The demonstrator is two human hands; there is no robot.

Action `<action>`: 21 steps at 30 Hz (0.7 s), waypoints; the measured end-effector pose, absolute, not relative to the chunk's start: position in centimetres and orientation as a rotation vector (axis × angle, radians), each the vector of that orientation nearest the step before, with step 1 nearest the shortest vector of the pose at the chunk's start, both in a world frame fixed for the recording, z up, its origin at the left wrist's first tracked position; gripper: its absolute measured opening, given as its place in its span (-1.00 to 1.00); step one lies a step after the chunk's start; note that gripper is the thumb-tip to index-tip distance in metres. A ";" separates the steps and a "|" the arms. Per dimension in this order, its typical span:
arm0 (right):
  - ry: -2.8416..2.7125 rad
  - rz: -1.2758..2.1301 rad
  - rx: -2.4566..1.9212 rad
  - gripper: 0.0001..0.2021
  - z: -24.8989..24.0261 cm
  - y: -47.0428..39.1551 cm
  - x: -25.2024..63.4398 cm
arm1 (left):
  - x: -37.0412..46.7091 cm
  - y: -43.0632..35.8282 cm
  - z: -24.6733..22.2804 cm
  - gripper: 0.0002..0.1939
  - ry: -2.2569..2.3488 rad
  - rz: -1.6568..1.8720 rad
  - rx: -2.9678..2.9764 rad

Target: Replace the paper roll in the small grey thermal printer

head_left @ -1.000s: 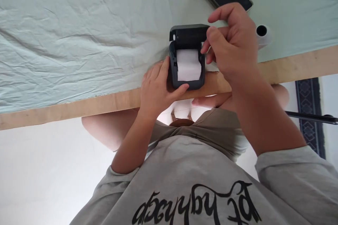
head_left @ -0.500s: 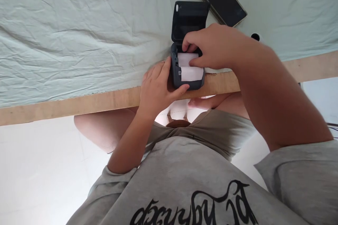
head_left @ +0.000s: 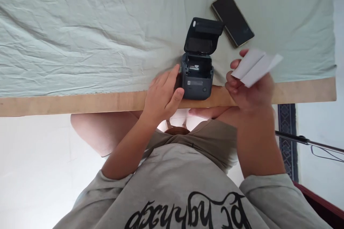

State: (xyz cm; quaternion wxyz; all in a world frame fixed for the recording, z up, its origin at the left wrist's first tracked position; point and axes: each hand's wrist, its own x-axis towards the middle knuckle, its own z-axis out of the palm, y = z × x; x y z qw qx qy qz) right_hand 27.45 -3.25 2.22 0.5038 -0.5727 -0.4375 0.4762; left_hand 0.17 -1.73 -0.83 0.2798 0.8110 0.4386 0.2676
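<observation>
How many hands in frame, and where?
2: left hand at the left side of the open printer; right hand to the printer's right, holding white paper that partly covers it.

Floor (head_left: 34, 157) glaring below-left of the printer (head_left: 197, 89), soft shadows flanking it, right hand (head_left: 252, 93) and paper (head_left: 249, 65) blurring beside it
</observation>
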 end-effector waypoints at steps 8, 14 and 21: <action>-1.192 0.618 -1.756 -0.58 -0.9 -3.3 27.4 | 0.4 -1.8 -1.2 -0.04 1.211 0.737 2.243; -1.431 0.281 -1.782 -0.71 0.4 -1.8 26.7 | 0.3 -1.9 -1.1 -0.08 1.206 0.727 2.241; -1.569 0.335 -1.925 -0.61 0.1 -2.4 26.6 | 0.4 -1.9 -1.0 -0.06 1.211 0.702 2.244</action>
